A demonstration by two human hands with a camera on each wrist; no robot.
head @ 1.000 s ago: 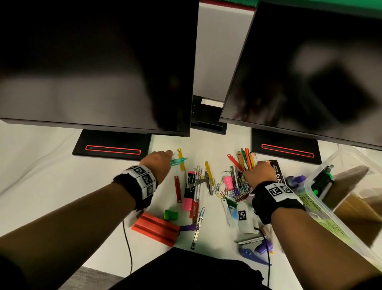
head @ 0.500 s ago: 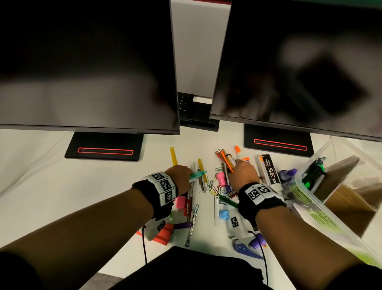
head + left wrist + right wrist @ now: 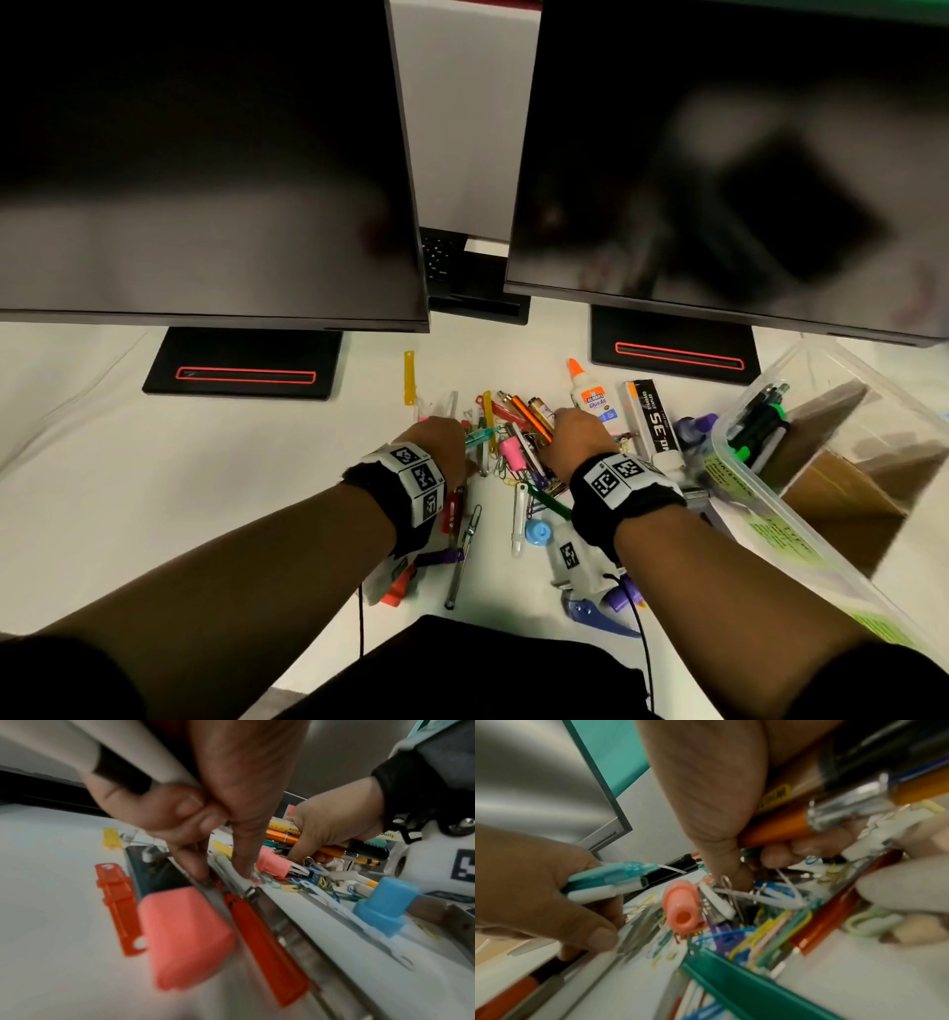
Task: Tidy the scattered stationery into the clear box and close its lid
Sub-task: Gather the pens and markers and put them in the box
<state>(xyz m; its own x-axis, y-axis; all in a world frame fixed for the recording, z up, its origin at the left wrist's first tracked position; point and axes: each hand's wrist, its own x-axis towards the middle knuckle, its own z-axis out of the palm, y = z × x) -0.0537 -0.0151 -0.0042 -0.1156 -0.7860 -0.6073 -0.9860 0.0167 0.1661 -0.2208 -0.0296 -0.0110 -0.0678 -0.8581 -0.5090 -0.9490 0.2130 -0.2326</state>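
Already gripping pens (image 3: pixel 795 825) in right hand (image 3: pixel 575 437), teal pen (image 3: pixel 480 437) in left hand (image 3: pixel 441 442); light, stiff, slippery — better pinched mid-barrel.

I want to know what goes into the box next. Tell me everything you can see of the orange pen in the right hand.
The orange pen has a glossy, metallic-looking orange barrel with a silver clip and band. It lies roughly level in a bundle with a yellow-labelled pen and a black one, gripped in the right hand, whose fingers curl under it. It is held low over the pile of coloured paper clips; whether it touches them cannot be told.
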